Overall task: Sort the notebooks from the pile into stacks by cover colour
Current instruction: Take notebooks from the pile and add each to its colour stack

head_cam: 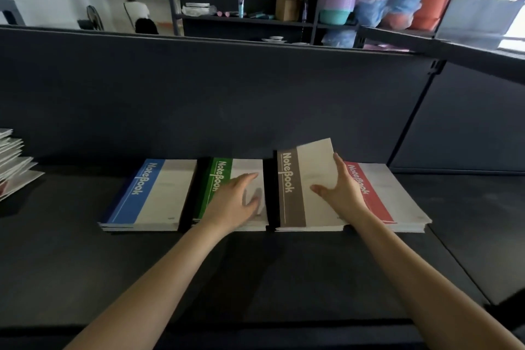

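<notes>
You are holding the brown notebook point(301, 179) with its long axis running away from you toward the dark partition point(227, 99). Its brown band is lying along the left side, and the title is reading lengthwise down that band. Its far right corner is sitting higher in view than the far left one; whether it is lifted or only skewed, you cannot tell.

Your right hand point(341, 190) is pinching the notebook's right edge, with the thumb lying on the pale cover and the fingers reaching along the edge toward the far corner. Your left hand point(235, 199) is resting flat, fingers relaxed and slightly spread, on the green stack point(220, 179) just to the left.

The brown notebook is lying third in a row of four. The blue stack point(150, 193) is sitting at the left end, then the green. The red stack point(383, 193) is touching it on the right, partly under your right hand. All four are pointing the same way, and the row is sitting close to the partition.

The unsorted pile point(14, 167) is lying well apart at the left edge of the surface point(284, 278). Open surface is stretching between the row and you, and more to the right of the red stack.
</notes>
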`<action>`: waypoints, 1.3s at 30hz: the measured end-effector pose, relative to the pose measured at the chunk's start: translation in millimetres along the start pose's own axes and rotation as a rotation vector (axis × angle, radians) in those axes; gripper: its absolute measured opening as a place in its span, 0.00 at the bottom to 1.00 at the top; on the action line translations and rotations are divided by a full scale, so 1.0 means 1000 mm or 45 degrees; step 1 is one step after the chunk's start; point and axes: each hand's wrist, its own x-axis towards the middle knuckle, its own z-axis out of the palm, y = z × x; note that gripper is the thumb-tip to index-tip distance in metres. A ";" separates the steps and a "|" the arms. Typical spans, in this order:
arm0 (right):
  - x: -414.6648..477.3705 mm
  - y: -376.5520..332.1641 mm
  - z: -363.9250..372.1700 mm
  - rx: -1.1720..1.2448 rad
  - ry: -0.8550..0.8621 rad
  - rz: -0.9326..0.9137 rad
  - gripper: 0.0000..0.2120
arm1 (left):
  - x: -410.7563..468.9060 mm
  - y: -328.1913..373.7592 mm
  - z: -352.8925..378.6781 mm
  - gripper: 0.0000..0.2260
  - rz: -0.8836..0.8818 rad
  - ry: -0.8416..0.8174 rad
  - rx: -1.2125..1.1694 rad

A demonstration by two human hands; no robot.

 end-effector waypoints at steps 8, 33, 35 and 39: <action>0.002 0.014 0.009 -0.335 -0.046 0.008 0.25 | 0.003 -0.009 0.027 0.25 0.011 -0.228 0.577; 0.027 0.021 0.030 -0.491 -0.148 0.048 0.19 | 0.006 -0.015 0.030 0.25 -0.034 -0.214 0.525; 0.026 0.015 0.030 -0.578 -0.141 0.013 0.20 | 0.008 -0.010 0.021 0.25 -0.053 -0.233 0.377; 0.016 -0.005 0.040 -0.458 -0.023 -0.223 0.20 | 0.007 -0.004 -0.007 0.24 -0.014 -0.060 0.190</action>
